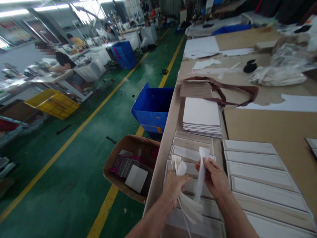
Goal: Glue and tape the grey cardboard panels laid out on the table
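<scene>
Crumpled white strips (190, 206) are gripped in my left hand (174, 186), with their ends sticking out above the fingers and trailing below. My right hand (216, 175) pinches a single translucent white strip (201, 178) that hangs down between the two hands. Both hands are raised over a column of overlapping flat panels (192, 142) with white strips laid across them. A second column of such panels (260, 168) lies to the right. Beyond my hands is a stack of white boards (201, 110), their edges dark.
A brown strap (237, 89) lies by a bundle of brown boards (195, 88). Below the table's left edge stand a cardboard box (116, 145) holding boards and a blue bin (151, 115). Plastic wrap (284, 66) lies at far right. A person (63, 61) sits across the aisle.
</scene>
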Tool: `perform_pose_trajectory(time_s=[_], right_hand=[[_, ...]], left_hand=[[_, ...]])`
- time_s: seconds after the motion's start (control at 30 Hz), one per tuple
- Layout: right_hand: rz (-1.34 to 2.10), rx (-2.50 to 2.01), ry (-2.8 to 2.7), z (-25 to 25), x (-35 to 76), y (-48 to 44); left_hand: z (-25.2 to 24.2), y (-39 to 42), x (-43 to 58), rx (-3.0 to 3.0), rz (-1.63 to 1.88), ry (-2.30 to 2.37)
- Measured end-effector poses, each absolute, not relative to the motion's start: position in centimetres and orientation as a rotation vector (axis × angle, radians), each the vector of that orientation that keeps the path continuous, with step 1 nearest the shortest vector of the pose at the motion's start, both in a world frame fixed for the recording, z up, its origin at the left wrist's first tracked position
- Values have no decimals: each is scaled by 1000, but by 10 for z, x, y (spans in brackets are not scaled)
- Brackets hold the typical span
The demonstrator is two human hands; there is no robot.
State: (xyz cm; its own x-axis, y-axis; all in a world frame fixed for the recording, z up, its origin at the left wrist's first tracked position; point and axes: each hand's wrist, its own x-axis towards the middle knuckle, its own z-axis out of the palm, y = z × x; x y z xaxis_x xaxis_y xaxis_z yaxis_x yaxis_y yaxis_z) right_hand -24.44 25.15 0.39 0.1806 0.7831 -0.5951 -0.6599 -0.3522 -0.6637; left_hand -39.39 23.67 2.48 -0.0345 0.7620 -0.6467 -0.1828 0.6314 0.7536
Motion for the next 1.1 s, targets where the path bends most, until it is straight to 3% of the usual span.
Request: perform_pose_trajectory(time_s=[0.13,0.33,0.67,1.1], right_hand=[[1494,-1429,-466,8,-200,277],[1416,-1851,-1224,2,-186,333],[1121,-1802,-1783,-13,-252,394],[997,-1861,-1941,-45,-274,414]], left_hand=[[33,263,-419,1383,558,1699],[28,313,-427,2259,111,1566],[-29,334,-429,2362,26,1539],[-33,332,-436,2406,71,1569]])
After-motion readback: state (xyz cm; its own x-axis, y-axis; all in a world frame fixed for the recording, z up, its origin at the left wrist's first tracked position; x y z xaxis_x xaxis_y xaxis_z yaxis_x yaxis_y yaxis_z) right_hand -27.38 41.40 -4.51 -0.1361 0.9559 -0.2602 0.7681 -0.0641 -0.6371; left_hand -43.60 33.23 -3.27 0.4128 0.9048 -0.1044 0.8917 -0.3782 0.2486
